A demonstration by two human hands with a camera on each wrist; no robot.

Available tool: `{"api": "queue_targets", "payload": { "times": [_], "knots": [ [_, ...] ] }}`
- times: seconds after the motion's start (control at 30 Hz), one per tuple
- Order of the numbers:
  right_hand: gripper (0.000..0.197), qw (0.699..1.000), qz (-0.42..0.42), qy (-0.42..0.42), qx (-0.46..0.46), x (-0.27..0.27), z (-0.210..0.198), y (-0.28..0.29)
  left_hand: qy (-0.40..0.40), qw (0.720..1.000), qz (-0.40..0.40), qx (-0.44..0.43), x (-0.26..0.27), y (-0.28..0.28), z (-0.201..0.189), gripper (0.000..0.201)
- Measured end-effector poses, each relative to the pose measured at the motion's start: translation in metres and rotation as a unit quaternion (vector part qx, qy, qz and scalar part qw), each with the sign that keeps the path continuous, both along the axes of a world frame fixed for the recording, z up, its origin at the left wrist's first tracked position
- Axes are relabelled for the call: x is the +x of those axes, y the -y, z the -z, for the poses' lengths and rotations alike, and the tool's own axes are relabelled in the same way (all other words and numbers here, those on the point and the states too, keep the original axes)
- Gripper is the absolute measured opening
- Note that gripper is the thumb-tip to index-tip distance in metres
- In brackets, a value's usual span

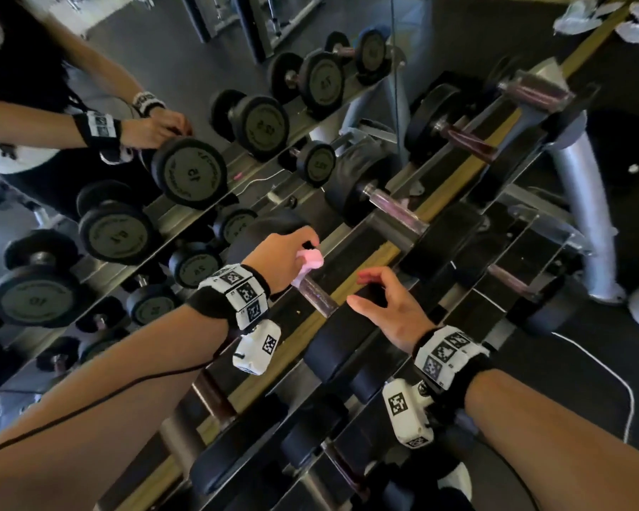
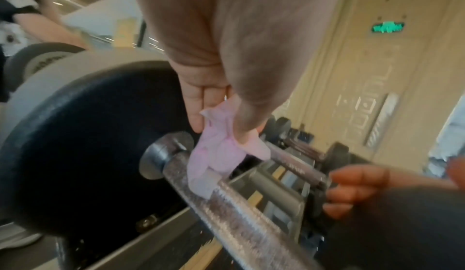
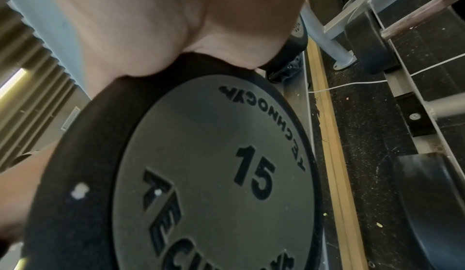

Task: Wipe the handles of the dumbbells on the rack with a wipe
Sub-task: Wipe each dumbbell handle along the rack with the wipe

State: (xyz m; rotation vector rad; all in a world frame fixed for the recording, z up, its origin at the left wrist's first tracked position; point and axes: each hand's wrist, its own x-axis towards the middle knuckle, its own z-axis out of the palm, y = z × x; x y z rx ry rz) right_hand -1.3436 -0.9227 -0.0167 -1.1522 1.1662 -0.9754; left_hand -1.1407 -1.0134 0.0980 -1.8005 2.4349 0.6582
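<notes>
**Wipe on the handle, 15 dumbbell**

My forearms are filling the lower head view. My left hand (image 1: 281, 260) is pinching the pink wipe (image 2: 219, 155) between thumb and fingers, pressing it onto the knurled handle (image 2: 241, 220) by the inner black head. My right hand (image 1: 391, 311) is resting on the near head (image 3: 214, 174), marked 15, fingers loosely spread, gripping nothing. The grey rack (image 1: 539, 223) is standing on dark speckled flooring; a mirror (image 1: 133, 68) is facing me.
</notes>
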Motion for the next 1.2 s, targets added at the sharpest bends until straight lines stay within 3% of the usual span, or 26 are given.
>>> {"api": "queue_targets", "payload": {
  "times": [0.1, 0.23, 0.5, 0.63, 0.87, 0.97, 1.07, 1.2],
  "knots": [
    [0.054, 1.0, 0.009, 0.01, -0.009, 0.001, 0.003, 0.001, 0.018, 0.998, 0.023, 0.051, -0.003, 0.005, 0.005, 0.012],
    [0.053, 1.0, 0.014, 0.007, -0.017, 0.001, 0.005, 0.001, 0.052, 0.995, 0.059, 0.064, -0.004, 0.009, 0.009, 0.025],
    [0.052, 1.0, 0.006, -0.001, -0.008, 0.0, 0.004, 0.001, 0.118, 0.976, 0.149, 0.104, -0.005, 0.009, 0.01, 0.029],
    [0.052, 1.0, 0.005, -0.004, -0.009, 0.0, 0.002, 0.0, 0.072, 0.984, 0.12, 0.111, -0.008, 0.006, 0.016, 0.026],
    [0.051, 1.0, 0.0, -0.011, -0.004, 0.001, 0.002, 0.001, -0.008, 0.981, 0.143, 0.129, -0.015, 0.0, 0.018, 0.018],
    [0.05, 1.0, 0.0, -0.01, -0.003, 0.001, 0.0, 0.001, 0.024, 0.99, 0.1, 0.094, -0.01, 0.009, 0.016, 0.028],
    [0.05, 1.0, 0.002, -0.01, -0.003, 0.0, -0.001, 0.0, 0.079, 0.987, 0.097, 0.106, -0.005, 0.007, 0.019, 0.024],
    [0.052, 1.0, 0.004, -0.012, -0.005, 0.0, -0.002, -0.001, 0.017, 0.988, 0.077, 0.136, -0.01, -0.005, 0.024, 0.021]
  ]
}}
